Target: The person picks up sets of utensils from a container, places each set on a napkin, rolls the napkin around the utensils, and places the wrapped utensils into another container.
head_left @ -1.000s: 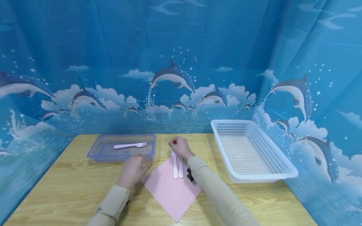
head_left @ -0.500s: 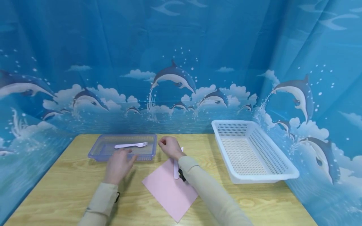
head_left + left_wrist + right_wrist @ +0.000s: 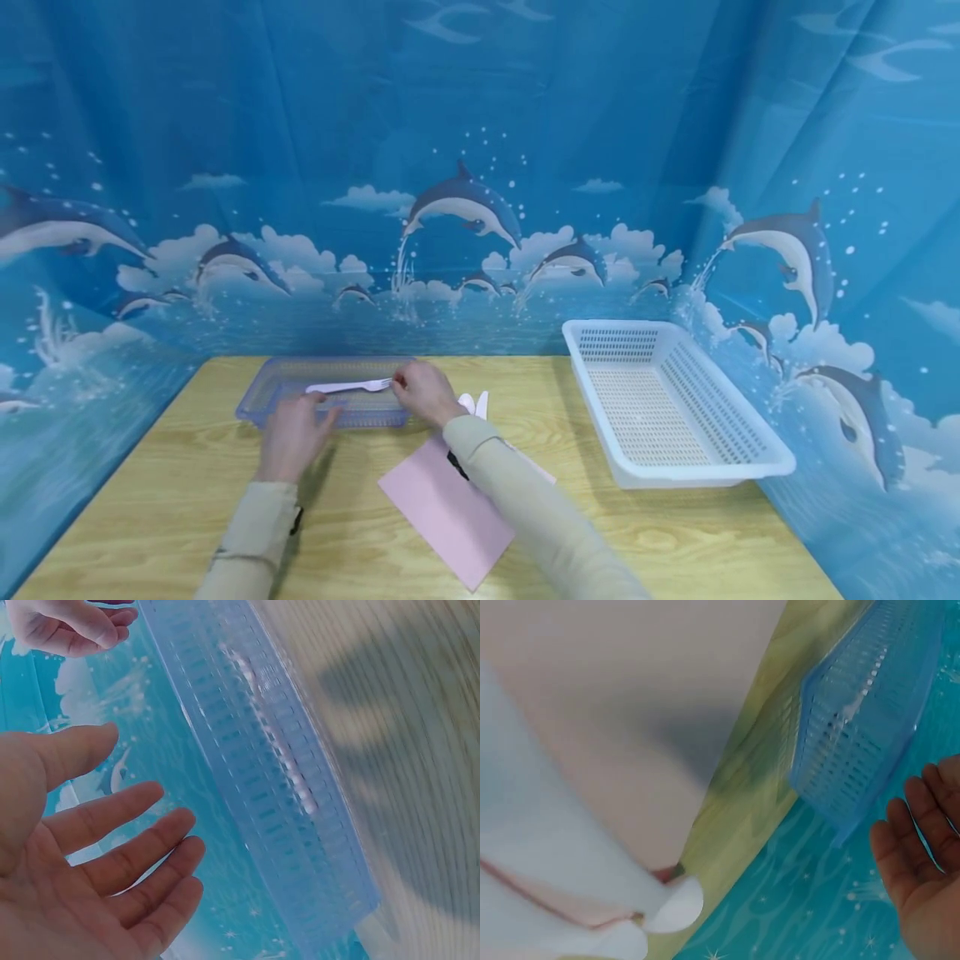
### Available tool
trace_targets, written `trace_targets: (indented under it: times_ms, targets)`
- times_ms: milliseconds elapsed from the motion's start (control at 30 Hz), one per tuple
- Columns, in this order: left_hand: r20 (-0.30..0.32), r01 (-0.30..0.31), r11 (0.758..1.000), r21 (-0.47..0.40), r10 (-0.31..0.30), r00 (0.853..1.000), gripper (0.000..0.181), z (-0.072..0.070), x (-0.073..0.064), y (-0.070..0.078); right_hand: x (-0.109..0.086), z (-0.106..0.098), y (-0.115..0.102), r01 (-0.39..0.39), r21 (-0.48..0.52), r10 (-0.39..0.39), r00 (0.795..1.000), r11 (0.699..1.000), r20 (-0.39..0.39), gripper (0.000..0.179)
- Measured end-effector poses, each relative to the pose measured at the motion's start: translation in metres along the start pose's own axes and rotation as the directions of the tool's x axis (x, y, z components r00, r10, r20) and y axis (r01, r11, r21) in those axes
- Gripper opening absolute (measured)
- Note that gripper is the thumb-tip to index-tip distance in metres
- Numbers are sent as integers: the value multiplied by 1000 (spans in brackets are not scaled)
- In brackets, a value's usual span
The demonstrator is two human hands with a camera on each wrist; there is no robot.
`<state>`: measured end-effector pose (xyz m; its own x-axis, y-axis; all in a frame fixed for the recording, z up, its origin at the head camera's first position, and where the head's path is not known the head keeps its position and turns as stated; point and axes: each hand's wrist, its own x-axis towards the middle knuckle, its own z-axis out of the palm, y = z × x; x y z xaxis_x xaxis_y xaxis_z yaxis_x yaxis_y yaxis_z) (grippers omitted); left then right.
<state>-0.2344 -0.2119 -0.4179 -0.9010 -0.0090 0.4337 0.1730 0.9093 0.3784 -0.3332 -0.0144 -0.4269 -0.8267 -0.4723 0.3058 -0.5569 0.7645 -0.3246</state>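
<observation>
- Shifted leftward since the earlier frame, the right hand (image 3: 429, 392) is now poised by the tines of a pale fork (image 3: 348, 387), which lies inside the purple basket (image 3: 371, 418); whether the tines are touched cannot be told.
- The left hand (image 3: 294, 432) is held near the handle end, its fingers loosely spread; the hands are kept apart, with nothing gripped in either.
- The fork is probably best pinched at its neck and lifted clear of the rim, with the spoon (image 3: 467, 403) and knife (image 3: 482, 405) left undisturbed by the sleeve.
</observation>
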Motion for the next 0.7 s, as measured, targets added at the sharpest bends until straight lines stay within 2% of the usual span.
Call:
trace_targets:
  times_ms: [200,367,700]
  targets:
    - [28,5,1000,13,-5,1000,36,0,1,-9,4,8,-9,-8,6,8,999,1000,31,19]
    - [29,-6,999,43,5,1000,34,1,2,-13,8,11,-14,-5,-29,7,998,1000,63,22]
    - [25,-41,996,82,39,999,25,4,1,-14,15,12,-25,13,-42,-4,979,999,204,26]
